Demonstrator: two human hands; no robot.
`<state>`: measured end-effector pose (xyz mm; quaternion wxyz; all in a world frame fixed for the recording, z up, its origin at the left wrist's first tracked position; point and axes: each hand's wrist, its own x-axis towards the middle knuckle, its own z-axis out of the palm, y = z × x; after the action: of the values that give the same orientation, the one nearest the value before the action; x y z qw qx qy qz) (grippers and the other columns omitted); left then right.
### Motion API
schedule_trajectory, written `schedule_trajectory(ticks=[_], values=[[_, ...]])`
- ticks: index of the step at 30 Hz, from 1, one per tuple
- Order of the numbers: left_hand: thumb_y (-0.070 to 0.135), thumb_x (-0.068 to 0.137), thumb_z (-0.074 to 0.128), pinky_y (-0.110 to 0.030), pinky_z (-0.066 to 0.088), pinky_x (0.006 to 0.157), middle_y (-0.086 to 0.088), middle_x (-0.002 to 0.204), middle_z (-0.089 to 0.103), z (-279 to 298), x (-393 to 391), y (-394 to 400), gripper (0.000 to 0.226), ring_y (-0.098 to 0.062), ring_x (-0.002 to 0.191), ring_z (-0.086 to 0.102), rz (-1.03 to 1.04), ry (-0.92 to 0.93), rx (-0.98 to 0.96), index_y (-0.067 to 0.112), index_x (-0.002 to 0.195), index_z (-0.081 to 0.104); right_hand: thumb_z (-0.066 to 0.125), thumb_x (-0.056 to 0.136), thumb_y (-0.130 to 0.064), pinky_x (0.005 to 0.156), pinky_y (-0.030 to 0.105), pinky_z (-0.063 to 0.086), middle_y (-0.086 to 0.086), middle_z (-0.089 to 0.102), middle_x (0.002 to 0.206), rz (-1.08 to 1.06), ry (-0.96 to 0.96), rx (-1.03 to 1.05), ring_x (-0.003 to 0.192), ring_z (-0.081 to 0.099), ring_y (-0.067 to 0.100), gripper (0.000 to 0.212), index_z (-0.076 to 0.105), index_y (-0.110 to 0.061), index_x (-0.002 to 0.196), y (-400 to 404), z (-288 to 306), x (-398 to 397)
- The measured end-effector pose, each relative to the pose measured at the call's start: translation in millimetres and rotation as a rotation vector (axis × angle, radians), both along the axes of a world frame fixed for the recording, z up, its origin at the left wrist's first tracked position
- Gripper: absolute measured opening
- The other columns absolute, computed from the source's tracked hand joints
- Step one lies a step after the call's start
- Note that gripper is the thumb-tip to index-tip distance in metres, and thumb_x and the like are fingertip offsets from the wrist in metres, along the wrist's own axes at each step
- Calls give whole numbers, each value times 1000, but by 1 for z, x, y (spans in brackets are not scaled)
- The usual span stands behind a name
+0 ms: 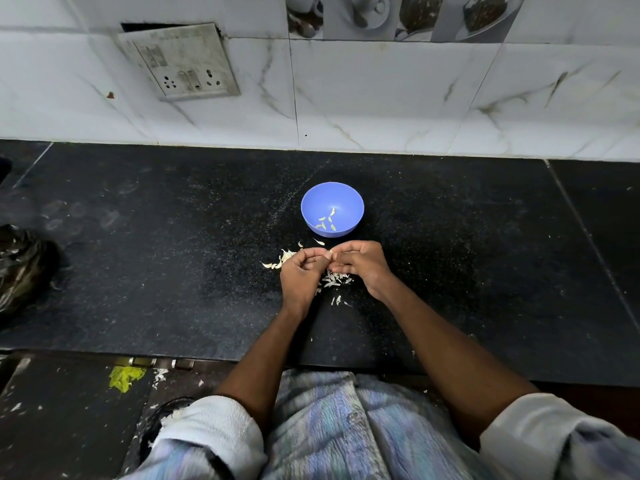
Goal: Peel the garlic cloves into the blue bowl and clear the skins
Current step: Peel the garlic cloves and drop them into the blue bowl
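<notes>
Fingers [320, 252] of both hands pinched together, black counter [138, 271], marble-tiled wall [381, 98]

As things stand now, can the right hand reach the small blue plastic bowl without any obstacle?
Probably yes. The right hand lies just in front of the small blue plastic bowl, with only bare black countertop between them. It is busy, though, pinching something tiny together with the left hand.

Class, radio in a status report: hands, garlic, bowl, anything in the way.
Left hand and right hand pinching a clove together. Blue bowl holds several cloves. Skins litter counter under hands. Path to bowl clear.
</notes>
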<state>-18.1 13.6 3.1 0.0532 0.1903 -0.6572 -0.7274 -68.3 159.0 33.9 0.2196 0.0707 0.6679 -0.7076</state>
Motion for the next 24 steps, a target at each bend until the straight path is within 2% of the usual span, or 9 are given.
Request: schedule_trajectory(ticks=[5,9,15,18,20,22,24], values=[[8,88,83,-35,62,82,-5,88,82,2,3,1,9,-17,82,77,19,24,-67,8,97,83,70,91,5,76,32,64,28,75,94,25,-4,10,79,76,29,14,71,11,104,1,-1,0],[9,84,85,-32,61,82,0,86,81,3,3,-3,9,-19,86,78,14,73,-161,12,93,86,72,92,0,74,32,63,22,76,91,41,-6,-23,78,75,29,16,72,8,105,3,-1,1],[8,85,85,-31,59,82,1,87,81,2,5,-1,8,-17,87,75,43,173,-202,12,92,86,67,94,2,78,32,62,24,75,96,58,-53,-67,82,75,27,14,70,10,106,0,-2,-2],[6,86,84,-31,61,79,-10,96,80,1,3,3,11,-20,87,73,101,97,-1,7,97,84,68,94,1,76,28,60,24,75,97,37,-167,-146,85,75,27,20,69,11,111,-4,-3,-5],[1,89,79,-29,59,76,-15,102,79,3,1,7,12,-19,85,71,154,6,159,3,100,82,64,95,3,74,25,60,20,74,91,27,-227,-202,81,75,23,13,70,8,106,-7,-3,-5],[-1,92,75,-25,59,76,-10,99,80,4,-2,8,12,-15,85,72,174,-79,266,4,102,81,62,96,5,73,24,60,16,73,88,13,-229,-226,77,73,19,10,71,3,101,-10,-3,-3],[0,93,74,-20,59,73,-4,94,81,4,-4,7,13,-12,81,73,169,-155,331,8,102,80,65,96,3,71,24,59,15,73,85,3,-128,-164,74,72,17,7,71,1,100,-10,-5,-1]])
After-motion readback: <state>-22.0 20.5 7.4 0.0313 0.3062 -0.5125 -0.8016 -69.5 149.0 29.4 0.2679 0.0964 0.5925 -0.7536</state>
